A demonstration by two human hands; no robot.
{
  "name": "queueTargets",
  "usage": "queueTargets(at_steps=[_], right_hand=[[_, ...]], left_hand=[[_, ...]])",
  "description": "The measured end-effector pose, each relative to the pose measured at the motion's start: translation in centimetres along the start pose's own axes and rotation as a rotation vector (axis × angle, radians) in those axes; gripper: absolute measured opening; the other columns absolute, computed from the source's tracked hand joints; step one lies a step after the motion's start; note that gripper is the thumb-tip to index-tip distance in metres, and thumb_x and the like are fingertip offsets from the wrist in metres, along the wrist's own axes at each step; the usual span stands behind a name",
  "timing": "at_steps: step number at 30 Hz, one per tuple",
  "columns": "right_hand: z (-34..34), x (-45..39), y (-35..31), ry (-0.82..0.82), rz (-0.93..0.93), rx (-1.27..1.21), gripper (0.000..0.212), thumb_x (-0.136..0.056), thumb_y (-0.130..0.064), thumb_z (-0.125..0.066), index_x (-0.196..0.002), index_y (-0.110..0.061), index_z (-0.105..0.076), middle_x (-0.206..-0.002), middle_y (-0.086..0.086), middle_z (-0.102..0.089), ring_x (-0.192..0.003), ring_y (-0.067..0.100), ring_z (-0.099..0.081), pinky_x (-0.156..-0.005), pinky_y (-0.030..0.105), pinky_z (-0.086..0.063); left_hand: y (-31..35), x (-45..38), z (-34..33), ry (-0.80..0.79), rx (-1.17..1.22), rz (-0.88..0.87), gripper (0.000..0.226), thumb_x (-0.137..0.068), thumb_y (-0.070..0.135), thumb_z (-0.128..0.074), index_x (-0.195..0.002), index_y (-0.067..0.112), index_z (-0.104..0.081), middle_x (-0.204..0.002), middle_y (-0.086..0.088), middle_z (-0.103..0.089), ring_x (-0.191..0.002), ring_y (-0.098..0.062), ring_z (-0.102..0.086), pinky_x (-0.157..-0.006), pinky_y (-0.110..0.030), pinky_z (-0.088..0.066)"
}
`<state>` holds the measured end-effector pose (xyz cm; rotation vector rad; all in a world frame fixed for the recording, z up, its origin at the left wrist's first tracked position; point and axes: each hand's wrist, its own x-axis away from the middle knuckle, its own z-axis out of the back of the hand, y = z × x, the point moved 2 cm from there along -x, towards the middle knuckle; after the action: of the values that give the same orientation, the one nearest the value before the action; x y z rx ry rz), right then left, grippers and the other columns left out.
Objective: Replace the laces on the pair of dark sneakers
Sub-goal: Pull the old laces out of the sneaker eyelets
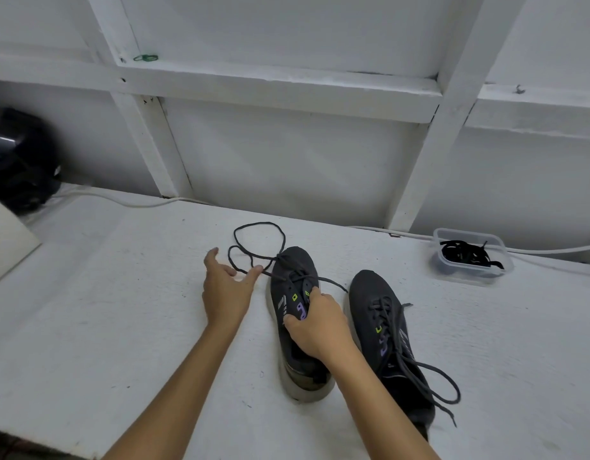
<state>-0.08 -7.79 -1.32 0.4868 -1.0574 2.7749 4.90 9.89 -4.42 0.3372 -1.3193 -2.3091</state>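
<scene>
Mid-removal on the left sneaker (295, 313), by the look of it: old lace (258, 242) pulled loose out of the upper eyelets, looped on the white tabletop (121, 310) ahead of the toe, yet still threaded through the lowest rows near the toe. Right hand (315, 323) clamped over the tongue and eyelet area, thumb on one side and fingers curled on the other, pinning the shoe down. Left hand (225, 288) spread apart just beside the shoe, fingers fairly straight, fingertips at the loose lace; whether actually pinching the strand or merely touching it, hard to tell from this angle. Right sneaker (388, 340) just beside the first, fully laced with its own old lace (416, 363), ends trailing off toward the heel — untouched. Replacement laces (469, 255) black, bundled in a clear plastic container (453, 270) well apart to the right, near the wall. Judged progress: early. Left to do: finishing the unthreading here, stripping the second shoe, then lacing both with the new pair.
</scene>
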Motion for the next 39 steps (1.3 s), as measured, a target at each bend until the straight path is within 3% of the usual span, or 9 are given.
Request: queueTargets(at_steps=[2, 6, 11, 15, 17, 25, 33, 36, 39], right_hand=[[0.0, 0.0, 0.0, 0.002, 0.004, -0.001, 0.051, -0.093, -0.037, -0.064, -0.133, -0.01, -0.047, -0.13, 0.008, -0.054, -0.117, 0.03, -0.057, -0.097, 0.04, -0.05], [-0.1, -0.1, 0.0, 0.006, 0.008, 0.005, 0.055, -0.093, -0.038, -0.064, -0.137, -0.01, -0.046, -0.131, 0.008, -0.054, -0.117, 0.03, -0.057, -0.096, 0.039, -0.05], [-0.1, -0.1, 0.0, 0.008, 0.01, 0.006, 0.052, -0.093, -0.039, -0.064, -0.133, -0.01, -0.047, -0.129, 0.008, -0.054, -0.115, 0.029, -0.057, -0.094, 0.037, -0.05], [-0.1, -0.1, 0.1, 0.009, 0.008, 0.004, 0.049, -0.093, -0.039, -0.064, -0.13, -0.011, -0.048, -0.127, 0.007, -0.054, -0.114, 0.029, -0.057, -0.094, 0.038, -0.05], [-0.1, -0.1, 0.1, 0.008, 0.008, 0.003, 0.052, -0.093, -0.039, -0.064, -0.133, -0.011, -0.047, -0.128, 0.007, -0.053, -0.115, 0.029, -0.056, -0.095, 0.038, -0.051], [-0.1, -0.1, 0.1, 0.012, 0.016, -0.003, 0.051, -0.092, -0.038, -0.064, -0.132, -0.012, -0.047, -0.126, 0.007, -0.054, -0.114, 0.028, -0.057, -0.096, 0.039, -0.051], [0.0, 0.0, 0.1, 0.003, 0.009, -0.003, 0.05, -0.093, -0.039, -0.064, -0.132, -0.014, -0.047, -0.128, 0.007, -0.053, -0.115, 0.028, -0.057, -0.096, 0.039, -0.051], [0.0, 0.0, 0.0, 0.001, 0.01, 0.002, 0.05, -0.093, -0.04, -0.064, -0.132, -0.014, -0.047, -0.128, 0.007, -0.053, -0.115, 0.029, -0.057, -0.097, 0.039, -0.051], [0.0, 0.0, -0.1, -0.003, 0.007, 0.007, 0.051, -0.093, -0.039, -0.064, -0.132, -0.013, -0.046, -0.129, 0.007, -0.052, -0.116, 0.029, -0.056, -0.096, 0.039, -0.05]], left_hand=[[0.5, 0.7, -0.2, -0.014, -0.078, -0.193, 0.087, -0.083, 0.043, -0.079, -0.153, 0.025, -0.031, -0.123, 0.004, -0.048, -0.099, -0.013, -0.054, -0.081, -0.034, -0.047], [1.1, 1.3, -1.1, -0.276, -0.23, -0.545, 0.028, -0.093, 0.027, -0.07, -0.121, 0.025, -0.072, -0.143, 0.001, -0.044, -0.112, -0.017, -0.049, -0.095, -0.035, -0.048], [1.3, 0.8, -0.6, -0.215, -0.253, -0.571, 0.006, -0.094, 0.018, -0.068, -0.095, 0.017, -0.073, -0.116, 0.003, -0.061, -0.106, -0.02, -0.054, -0.085, -0.033, -0.046], [1.1, -0.6, 1.0, 0.068, -0.153, -0.302, 0.005, -0.098, 0.018, -0.058, -0.096, 0.019, -0.062, -0.095, 0.008, -0.06, -0.096, -0.023, -0.06, -0.079, -0.044, -0.052], [0.5, -1.0, 1.1, 0.013, -0.173, -0.269, 0.006, -0.098, 0.021, -0.059, -0.102, 0.019, -0.063, -0.097, 0.006, -0.063, -0.1, -0.023, -0.061, -0.083, -0.045, -0.053], [2.2, 0.8, -0.9, -0.253, -0.326, -0.777, 0.05, -0.092, 0.03, -0.071, -0.14, 0.022, -0.058, -0.133, 0.006, -0.064, -0.121, -0.02, -0.054, -0.099, -0.04, -0.045], [1.3, 0.5, -1.4, -0.32, -0.135, -0.452, 0.009, -0.096, 0.023, -0.065, -0.088, 0.024, -0.065, -0.082, 0.015, -0.07, -0.081, 0.0, -0.065, -0.073, -0.02, -0.051], [0.6, 0.2, -1.1, -0.226, 0.157, -0.165, 0.016, -0.104, 0.022, -0.05, -0.09, 0.02, -0.055, -0.079, 0.008, -0.074, -0.077, -0.001, -0.072, -0.067, -0.012, -0.049], [0.2, 0.9, -1.5, -0.189, 0.212, -0.076, 0.016, -0.106, 0.026, -0.045, -0.095, 0.019, -0.054, -0.084, 0.006, -0.074, -0.079, 0.0, -0.072, -0.075, -0.025, -0.054]])
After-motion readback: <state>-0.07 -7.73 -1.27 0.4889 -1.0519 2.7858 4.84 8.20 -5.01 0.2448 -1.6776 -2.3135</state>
